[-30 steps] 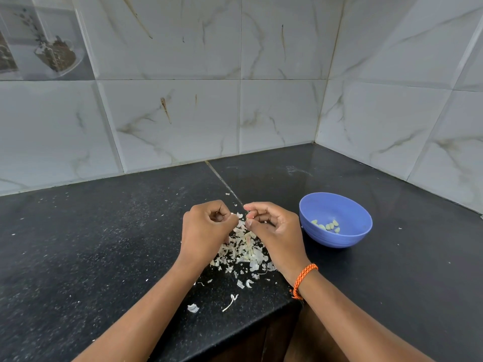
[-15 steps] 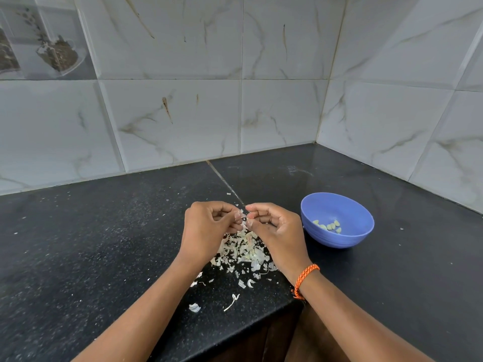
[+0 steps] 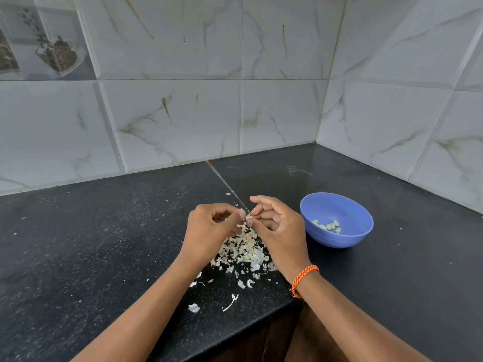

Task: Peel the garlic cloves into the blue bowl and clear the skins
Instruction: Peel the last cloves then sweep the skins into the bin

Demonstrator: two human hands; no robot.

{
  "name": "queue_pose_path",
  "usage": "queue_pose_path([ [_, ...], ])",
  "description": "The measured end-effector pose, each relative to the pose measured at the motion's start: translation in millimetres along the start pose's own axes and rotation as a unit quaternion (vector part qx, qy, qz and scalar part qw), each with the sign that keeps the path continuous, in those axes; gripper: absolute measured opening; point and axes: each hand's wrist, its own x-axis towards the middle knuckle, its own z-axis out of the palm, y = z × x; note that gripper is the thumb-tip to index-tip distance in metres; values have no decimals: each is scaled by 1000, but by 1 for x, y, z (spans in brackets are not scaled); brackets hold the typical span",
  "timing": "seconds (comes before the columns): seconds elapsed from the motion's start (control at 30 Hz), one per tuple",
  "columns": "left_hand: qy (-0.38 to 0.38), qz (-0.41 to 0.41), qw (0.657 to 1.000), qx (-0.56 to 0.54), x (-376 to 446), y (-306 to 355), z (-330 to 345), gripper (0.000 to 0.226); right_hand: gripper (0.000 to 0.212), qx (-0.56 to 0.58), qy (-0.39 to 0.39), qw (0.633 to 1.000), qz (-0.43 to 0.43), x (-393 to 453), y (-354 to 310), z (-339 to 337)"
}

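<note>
My left hand (image 3: 209, 231) and my right hand (image 3: 279, 231) meet fingertip to fingertip above a pile of garlic skins (image 3: 243, 249) on the black counter. Between them they pinch a small garlic clove (image 3: 247, 216) with a flap of pale skin sticking up from it; most of the clove is hidden by the fingers. The blue bowl (image 3: 337, 202) stands just right of my right hand and holds several peeled cloves (image 3: 328, 226).
Loose skin scraps (image 3: 230, 301) lie scattered toward the counter's front edge (image 3: 261, 325), which drops off just below the pile. Tiled walls meet in a corner behind the bowl. Dark counter stretches to the left and to the far right.
My fingers have loosened and lifted slightly, and a flap of skin now stands up between the two hands. The bowl and the pile have not moved.
</note>
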Motion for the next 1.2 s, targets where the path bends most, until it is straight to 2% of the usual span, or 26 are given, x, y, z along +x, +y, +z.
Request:
queue_pose_path([
  [0.23,23,9,999,42,5,-7,-2,22,42,-31,16,999,-5,-2,0,1],
  [0.47,-28,-8,998,-56,1,-2,3,5,43,-20,26,999,-10,-2,-1,1],
  [0.87,-10,-5,997,-75,2,-3,3,5,36,3,37,999,-8,-4,-3,1],
  [0.93,-5,-2,997,-74,3,-3,3,4,30,-20,44,999,-8,-4,-6,1],
  [1.0,-1,3,997,-73,3,-3,3,4,26,-92,45,994,-23,-3,-8,0],
  [1.1,4,9,997,-73,4,-5,2,3,46,-190,26,979,-74,0,-9,0],
  [1.2,-4,18,998,-66,3,-5,2,4,40,-158,6,985,-71,2,-15,-1],
])
